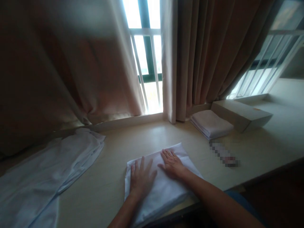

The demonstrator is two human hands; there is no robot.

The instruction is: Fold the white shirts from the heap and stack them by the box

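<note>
A folded white cloth (161, 190) lies flat on the pale surface (109, 171) in front of me. On its left part rests my left hand (142, 177), palm down with the fingers spread. My right hand (172, 163) lies flat on the cloth's upper right part, fingers stretched out and the thumb apart. Both hands touch the cloth from above and hold nothing. The cloth's near edge reaches the front edge of the surface.
Loose white cloth (52, 171) is spread at the left. At the back right are a folded white stack (211, 123) and a pale box (242, 114). A blurred-out object (224, 154) lies nearer. Curtains (197, 53) hang along the back.
</note>
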